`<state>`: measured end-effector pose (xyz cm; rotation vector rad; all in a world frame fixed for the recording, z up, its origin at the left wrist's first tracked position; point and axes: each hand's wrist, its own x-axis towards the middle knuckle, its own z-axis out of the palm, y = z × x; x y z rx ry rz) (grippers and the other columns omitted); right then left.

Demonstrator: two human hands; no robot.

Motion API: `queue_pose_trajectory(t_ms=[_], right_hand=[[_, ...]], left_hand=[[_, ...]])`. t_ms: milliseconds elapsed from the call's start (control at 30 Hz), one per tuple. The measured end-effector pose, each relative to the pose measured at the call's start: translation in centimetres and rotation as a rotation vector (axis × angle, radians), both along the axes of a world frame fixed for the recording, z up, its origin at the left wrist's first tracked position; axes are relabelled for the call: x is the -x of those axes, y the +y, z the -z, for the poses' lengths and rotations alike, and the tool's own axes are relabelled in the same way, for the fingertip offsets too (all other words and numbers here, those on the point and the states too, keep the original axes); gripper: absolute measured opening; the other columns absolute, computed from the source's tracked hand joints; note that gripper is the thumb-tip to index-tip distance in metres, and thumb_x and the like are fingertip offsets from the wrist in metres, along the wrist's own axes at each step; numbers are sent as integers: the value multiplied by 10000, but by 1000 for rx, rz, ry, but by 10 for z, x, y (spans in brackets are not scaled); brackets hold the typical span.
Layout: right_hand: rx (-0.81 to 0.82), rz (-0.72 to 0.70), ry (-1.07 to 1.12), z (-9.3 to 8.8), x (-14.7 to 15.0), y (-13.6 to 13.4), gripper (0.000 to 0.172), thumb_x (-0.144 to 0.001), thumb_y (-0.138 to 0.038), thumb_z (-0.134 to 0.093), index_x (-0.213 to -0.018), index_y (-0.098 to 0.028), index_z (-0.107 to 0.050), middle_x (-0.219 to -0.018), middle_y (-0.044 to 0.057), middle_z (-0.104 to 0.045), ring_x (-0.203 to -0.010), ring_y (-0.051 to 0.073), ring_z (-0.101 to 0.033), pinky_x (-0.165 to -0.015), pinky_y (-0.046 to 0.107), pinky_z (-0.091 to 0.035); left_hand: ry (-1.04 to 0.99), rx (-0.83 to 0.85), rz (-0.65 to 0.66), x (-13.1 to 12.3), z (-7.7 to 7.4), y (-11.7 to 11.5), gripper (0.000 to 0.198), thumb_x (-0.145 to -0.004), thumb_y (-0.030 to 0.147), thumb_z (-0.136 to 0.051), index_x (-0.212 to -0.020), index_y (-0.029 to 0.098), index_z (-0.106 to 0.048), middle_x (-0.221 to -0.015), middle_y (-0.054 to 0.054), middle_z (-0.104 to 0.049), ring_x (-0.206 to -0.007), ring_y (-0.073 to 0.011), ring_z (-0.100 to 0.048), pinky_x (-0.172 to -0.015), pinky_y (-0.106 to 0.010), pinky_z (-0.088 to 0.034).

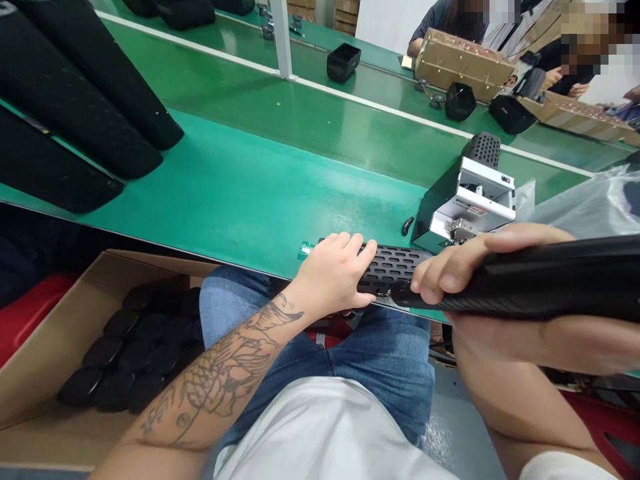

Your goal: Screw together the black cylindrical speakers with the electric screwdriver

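My left hand [333, 270] wraps over a black slotted housing [393, 262] at the near edge of the bench, thumb below and fingers on top. My right hand [450, 270] is closed around a thick black electric screwdriver [560, 277], which lies nearly level and comes in from the right. Its narrow nose meets the lower edge of the housing near a small metal bit. A piece of green tape [304, 251] shows just left of my left hand. Part of the housing is hidden under my fingers.
A white-and-black screw feeder [470, 197] stands behind my right hand, a small black piece [407, 226] beside it. Long black casings [85, 87] lie at left. A cardboard box [60, 320] holds several black parts below. Across the green bench [240, 180], people work near cartons [463, 63].
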<state>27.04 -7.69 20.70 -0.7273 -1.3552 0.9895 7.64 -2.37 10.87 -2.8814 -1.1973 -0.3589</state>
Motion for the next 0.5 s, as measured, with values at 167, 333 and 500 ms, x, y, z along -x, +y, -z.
queue_pose_trajectory(t_ms=[167, 333, 500], right_hand=[[20, 130, 85, 10, 15, 10, 590, -711, -784, -934, -982, -270, -831, -666, 5, -702, -550, 232, -672, -573, 414, -597], [11, 61, 111, 24, 12, 16, 553, -747, -727, -944, -1013, -256, -831, -702, 16, -715, -547, 240, -659, -548, 417, -575], [-10, 24, 32, 19, 15, 18, 570, -769, -804, -879, -953, -268, -822, -640, -2, -670, -484, 227, -626, -485, 416, -559]], left_hand=[[-13, 11, -1, -1, -1, 0, 963, -824, 641, -880, -1533, 58, -591, -1319, -193, -694, -1152, -369, -654, -1031, -464, -496], [-12, 26, 3, -2, -4, -1, 931, -831, 624, -879, -1514, 59, -598, -1292, -186, -699, -1130, -362, -655, -1004, -459, -496], [-5, 39, 10, -1, -5, 0, 901, -836, 616, -879, -1491, 61, -608, -1286, -186, -701, -1124, -362, -655, -990, -454, -490]])
